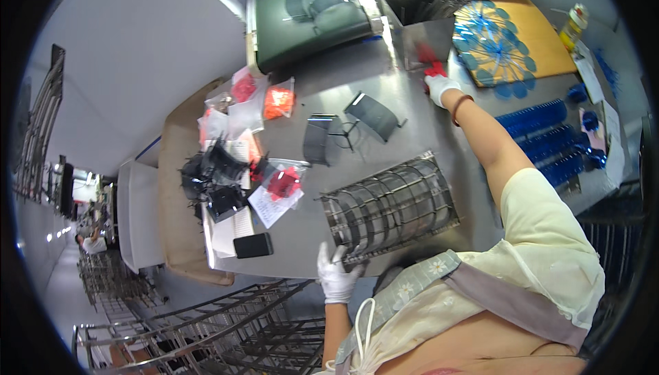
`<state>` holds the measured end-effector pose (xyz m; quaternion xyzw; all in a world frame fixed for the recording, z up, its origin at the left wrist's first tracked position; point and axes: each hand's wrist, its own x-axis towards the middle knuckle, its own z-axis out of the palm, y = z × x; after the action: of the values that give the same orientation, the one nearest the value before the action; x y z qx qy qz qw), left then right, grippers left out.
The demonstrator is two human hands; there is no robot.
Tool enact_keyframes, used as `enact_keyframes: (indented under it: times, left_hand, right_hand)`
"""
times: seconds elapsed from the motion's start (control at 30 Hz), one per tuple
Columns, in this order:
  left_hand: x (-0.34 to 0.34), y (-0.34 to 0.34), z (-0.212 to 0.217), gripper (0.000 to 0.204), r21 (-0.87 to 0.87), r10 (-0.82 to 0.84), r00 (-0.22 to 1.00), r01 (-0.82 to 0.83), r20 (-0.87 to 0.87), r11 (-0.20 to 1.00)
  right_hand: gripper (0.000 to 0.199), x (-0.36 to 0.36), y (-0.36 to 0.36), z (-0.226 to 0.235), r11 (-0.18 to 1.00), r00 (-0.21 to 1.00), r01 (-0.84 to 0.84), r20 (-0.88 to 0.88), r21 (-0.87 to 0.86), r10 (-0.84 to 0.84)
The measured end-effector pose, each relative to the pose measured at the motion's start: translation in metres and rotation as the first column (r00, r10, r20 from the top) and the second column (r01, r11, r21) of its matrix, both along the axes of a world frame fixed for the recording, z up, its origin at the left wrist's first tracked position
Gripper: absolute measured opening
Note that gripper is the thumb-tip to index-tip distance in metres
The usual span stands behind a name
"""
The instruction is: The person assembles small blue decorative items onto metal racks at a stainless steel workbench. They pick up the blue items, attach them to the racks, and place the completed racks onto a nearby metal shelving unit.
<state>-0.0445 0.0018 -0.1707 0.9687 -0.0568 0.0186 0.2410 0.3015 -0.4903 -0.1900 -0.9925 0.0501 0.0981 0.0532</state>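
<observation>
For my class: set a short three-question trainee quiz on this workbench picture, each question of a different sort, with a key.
1. True or false: the left hand rests at the near corner of the wire rack.
2. The right hand, arm stretched out, touches: A) the black phone; B) small red pieces by the metal sheet; C) the blue comb-like strips.
3. Fill in: both hands wear ____ gloves.

Key
1. True; its grip there looks loose, and whether it closes on a wire cannot be told.
2. B
3. white
</observation>
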Motion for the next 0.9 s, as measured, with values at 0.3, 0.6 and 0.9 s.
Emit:
enact_keyframes:
  times: [0.3,0.6,0.9]
  left_hand:
    - [0.002,-0.015,0.077,0.051,-0.835,-0.044,0.948,-0.254,-0.315,0.488]
    - [-0.024,-0.057,0.1,0.054,-0.979,-0.144,0.969,-0.201,-0.202,0.023]
    - [-0.046,-0.067,0.094,0.054,-0.99,-0.246,0.962,-0.097,-0.119,0.101]
  right_hand:
    - [0.033,-0.069,0.021,0.083,0.934,0.941,-0.126,0.339,0.334,0.006]
    - [0.023,-0.296,0.158,0.15,0.707,0.475,-0.694,0.825,0.138,0.306]
    - [0.033,-0.302,0.185,0.124,0.86,0.684,-0.467,0.7,0.205,0.204]
